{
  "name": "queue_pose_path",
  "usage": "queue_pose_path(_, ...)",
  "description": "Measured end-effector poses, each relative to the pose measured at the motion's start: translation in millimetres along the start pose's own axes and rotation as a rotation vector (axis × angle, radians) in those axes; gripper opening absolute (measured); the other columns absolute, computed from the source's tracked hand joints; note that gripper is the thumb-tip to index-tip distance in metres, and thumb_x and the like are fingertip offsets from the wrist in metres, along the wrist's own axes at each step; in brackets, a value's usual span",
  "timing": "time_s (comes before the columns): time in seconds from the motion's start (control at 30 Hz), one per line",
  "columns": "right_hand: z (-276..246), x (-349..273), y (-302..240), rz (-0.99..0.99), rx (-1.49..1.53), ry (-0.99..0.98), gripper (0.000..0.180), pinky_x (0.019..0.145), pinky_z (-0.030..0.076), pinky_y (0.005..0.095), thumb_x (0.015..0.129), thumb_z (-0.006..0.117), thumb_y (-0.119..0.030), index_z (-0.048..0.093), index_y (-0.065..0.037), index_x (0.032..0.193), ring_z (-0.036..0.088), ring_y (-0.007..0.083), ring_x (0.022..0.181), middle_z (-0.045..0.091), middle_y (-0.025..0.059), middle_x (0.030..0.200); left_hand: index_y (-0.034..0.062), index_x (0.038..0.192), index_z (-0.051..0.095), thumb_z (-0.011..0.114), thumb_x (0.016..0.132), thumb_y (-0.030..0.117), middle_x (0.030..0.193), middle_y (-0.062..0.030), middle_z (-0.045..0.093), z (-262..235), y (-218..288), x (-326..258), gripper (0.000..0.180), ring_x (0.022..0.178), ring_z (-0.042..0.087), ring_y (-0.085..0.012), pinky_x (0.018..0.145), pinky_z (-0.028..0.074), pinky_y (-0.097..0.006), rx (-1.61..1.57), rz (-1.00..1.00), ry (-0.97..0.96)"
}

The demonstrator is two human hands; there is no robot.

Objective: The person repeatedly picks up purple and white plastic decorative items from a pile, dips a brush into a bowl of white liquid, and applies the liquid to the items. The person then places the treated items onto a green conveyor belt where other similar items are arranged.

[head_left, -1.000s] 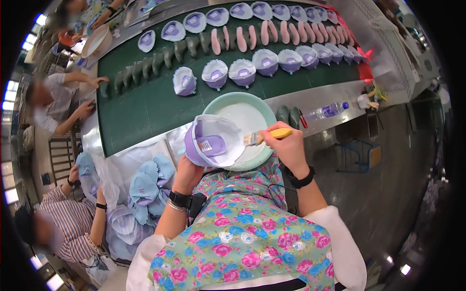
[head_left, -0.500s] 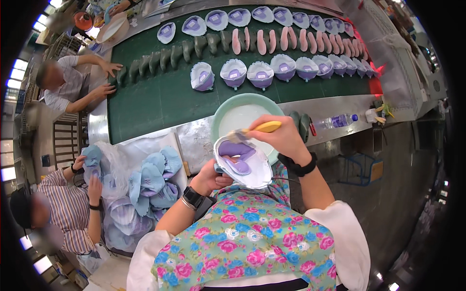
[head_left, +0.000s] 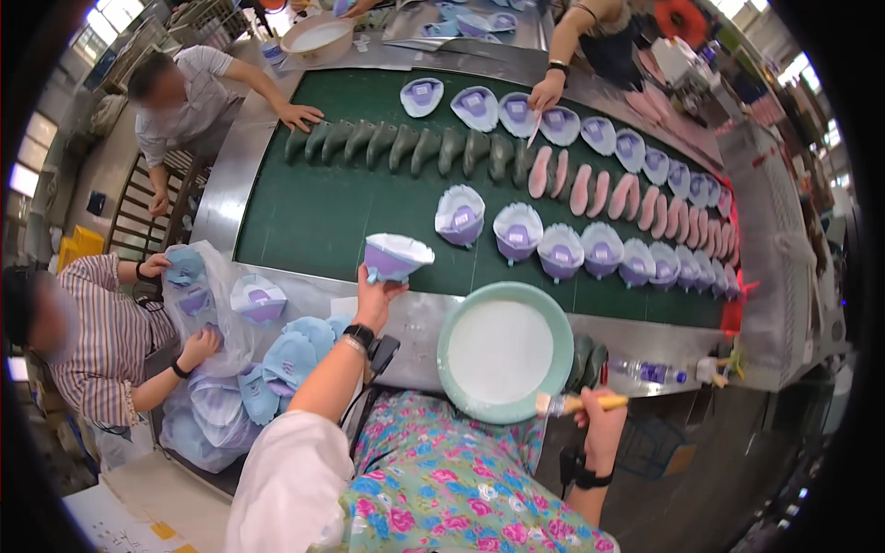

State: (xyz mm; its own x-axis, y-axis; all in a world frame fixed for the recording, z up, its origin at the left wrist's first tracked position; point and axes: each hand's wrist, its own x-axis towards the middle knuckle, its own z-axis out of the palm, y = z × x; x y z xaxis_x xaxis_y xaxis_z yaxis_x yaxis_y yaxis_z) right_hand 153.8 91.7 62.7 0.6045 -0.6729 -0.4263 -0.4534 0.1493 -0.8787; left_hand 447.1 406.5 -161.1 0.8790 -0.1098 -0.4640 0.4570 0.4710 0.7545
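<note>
Over the near edge of the green belt (head_left: 304, 230), my left hand (head_left: 378, 302) grips a purple shoe upper (head_left: 392, 267) from below, its white-edged opening facing up. My right hand (head_left: 601, 424) is closed round the yellow handle of a paintbrush (head_left: 572, 403). The brush's bristles are at the lower right rim of a pale green basin (head_left: 444, 346), which holds white liquid (head_left: 501, 350). Just beyond the basin stands a row of similar shoe uppers (head_left: 560, 251) on the belt.
Dark green shoe lasts (head_left: 403, 146) and pink insoles (head_left: 622, 195) line the belt's middle, with more uppers (head_left: 475, 108) behind. Blue-purple uppers (head_left: 293, 359) pile at left beside a striped-sleeved person (head_left: 111, 359). Two more people reach over the belt. A bottle (head_left: 650, 371) lies at right.
My left hand has carried the upper away from my body to the belt's edge. My right hand has moved the brush off the upper, down to the basin's rim. Another person's hand now reaches over the far row.
</note>
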Motion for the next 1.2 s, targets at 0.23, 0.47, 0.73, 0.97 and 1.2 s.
queue_pose_path(0.23, 30, 4, 5, 0.096, -0.159, -0.004, 0.015, 0.046, 0.042, 0.0211, 0.09, 0.07, -0.01, 0.059, -0.002, 0.082, 0.056, 0.01, 0.05, 0.062, 0.0054, 0.067, 0.0161, 0.158, -0.004, 0.052, 0.095, 0.0, 0.136, -0.0301, 0.045, -6, -27, 106, 0.086, 0.116, 0.06, -0.0365, 0.099, 0.053, -0.042, -0.077, -0.299, 0.116)
queue_pose_path(0.47, 60, 17, 5, -0.057, -0.325, -0.037, 0.029, 0.061, 0.043, 0.0232, 0.101, 0.056, -0.018, 0.058, 0.0, 0.079, 0.052, 0.0082, 0.063, 0.06, 0.0031, 0.075, 0.0037, 0.12, 0.06, 0.073, 0.079, 0.017, 0.125, -0.0162, 0.059, -175, 113, 55, 0.045, 0.114, 0.055, -0.0384, 0.099, 0.041, -0.046, 1.747, 0.59, 0.74)
queue_pose_path(0.73, 112, 11, -8, -0.048, -0.372, -0.27, 0.025, 0.058, 0.04, 0.0219, 0.103, 0.053, -0.017, 0.06, 0.0, 0.086, 0.051, 0.007, 0.066, 0.062, 0.0038, 0.08, 0.0078, 0.111, 0.061, 0.07, 0.082, 0.018, 0.104, -0.011, 0.068, -312, 158, -37, 0.032, 0.102, 0.061, -0.0315, 0.091, 0.041, -0.049, 2.228, 0.181, 0.241)
queue_pose_path(0.97, 164, -13, -41, -0.326, -0.469, -0.388, 0.019, 0.069, 0.046, 0.0278, 0.099, 0.056, -0.012, 0.062, 0.003, 0.089, 0.058, 0.015, 0.074, 0.063, 0.0079, 0.084, 0.0122, 0.107, 0.06, 0.061, 0.082, 0.002, 0.102, -0.0111, 0.064, -320, 149, -46, 0.027, 0.102, 0.06, -0.0329, 0.086, 0.045, -0.05, 1.956, 0.261, 0.231)
queue_pose_path(1.2, 146, -31, -21, -0.39, -0.496, -0.343, 0.018, 0.069, 0.047, 0.0291, 0.098, 0.058, -0.012, 0.062, 0.003, 0.089, 0.061, 0.0171, 0.073, 0.065, 0.0092, 0.084, 0.0091, 0.099, 0.064, 0.081, 0.066, 0.01, 0.103, -0.0109, 0.059, -372, 138, -62, 0.036, 0.106, 0.055, -0.0339, 0.087, 0.047, -0.047, 1.911, 0.229, 0.388)
